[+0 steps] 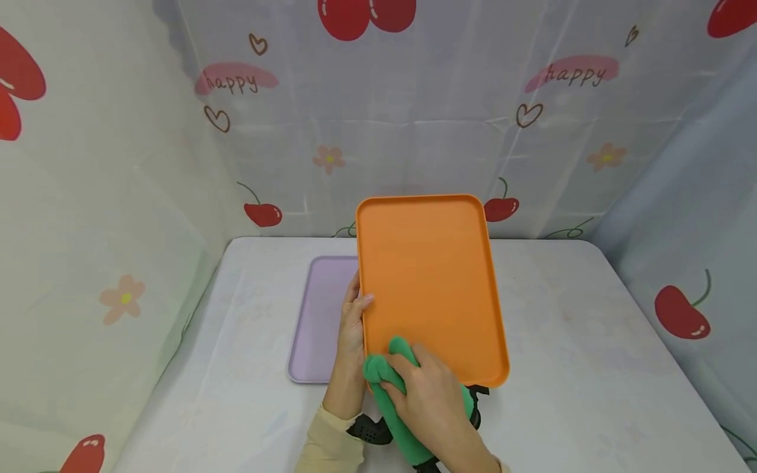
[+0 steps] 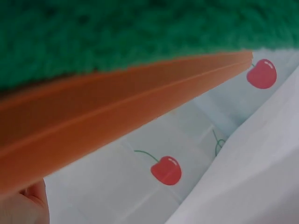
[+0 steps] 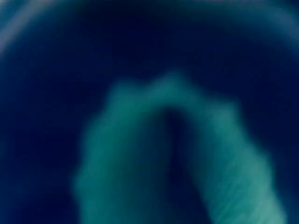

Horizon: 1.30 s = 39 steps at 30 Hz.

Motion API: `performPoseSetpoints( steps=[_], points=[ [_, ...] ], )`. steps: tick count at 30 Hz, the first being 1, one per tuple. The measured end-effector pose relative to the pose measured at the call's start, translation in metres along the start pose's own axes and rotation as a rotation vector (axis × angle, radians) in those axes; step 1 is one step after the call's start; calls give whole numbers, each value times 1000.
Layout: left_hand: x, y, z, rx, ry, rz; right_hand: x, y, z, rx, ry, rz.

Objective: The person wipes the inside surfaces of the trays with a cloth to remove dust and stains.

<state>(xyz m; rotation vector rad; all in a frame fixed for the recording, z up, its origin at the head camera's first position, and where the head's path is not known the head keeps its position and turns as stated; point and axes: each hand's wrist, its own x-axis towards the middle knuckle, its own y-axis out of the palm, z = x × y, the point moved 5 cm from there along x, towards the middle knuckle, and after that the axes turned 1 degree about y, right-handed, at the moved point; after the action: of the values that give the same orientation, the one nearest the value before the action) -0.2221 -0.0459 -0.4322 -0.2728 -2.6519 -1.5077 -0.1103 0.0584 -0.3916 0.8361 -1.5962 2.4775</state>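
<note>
An orange tray (image 1: 426, 269) is held up at a tilt above the table, its inner face towards me. My left hand (image 1: 352, 328) grips its left edge, thumb over the rim and the other fingers mostly hidden behind. In my right hand (image 1: 434, 404) is a bunched green cloth (image 1: 378, 369), pinched between thumb and fingers at the tray's lower left corner. The left wrist view shows the fuzzy cloth (image 2: 149, 28) above the tray's side (image 2: 126, 98), with part of the left hand (image 2: 25, 207) below. Only blurred cloth (image 3: 121, 158) against darkness appears in the right wrist view.
A purple tray (image 1: 316, 322) lies on the white-covered table (image 1: 562, 341), partly behind the orange tray and left arm. Cherry-printed curtains (image 1: 408, 144) enclose the back and both sides. Black wrist-camera gear (image 1: 371, 430) sits by the left wrist.
</note>
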Motion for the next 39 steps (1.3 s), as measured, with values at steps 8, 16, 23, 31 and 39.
performPoseSetpoints(
  steps=[8,16,23,31,39],
  points=[
    [2,-7,5,45,47,19,-3,-3,-21,-3,92,44],
    [2,-8,4,109,12,-127,-13,-19,-64,-29,167,-26],
    [3,-10,1,121,0,-140,-22,-31,-105,-116,229,-111],
    [1,-12,0,134,22,-142,-30,-34,-134,-203,230,-271],
    [3,-16,0,113,19,-166,-33,-40,-147,-186,286,-371]
  ],
)
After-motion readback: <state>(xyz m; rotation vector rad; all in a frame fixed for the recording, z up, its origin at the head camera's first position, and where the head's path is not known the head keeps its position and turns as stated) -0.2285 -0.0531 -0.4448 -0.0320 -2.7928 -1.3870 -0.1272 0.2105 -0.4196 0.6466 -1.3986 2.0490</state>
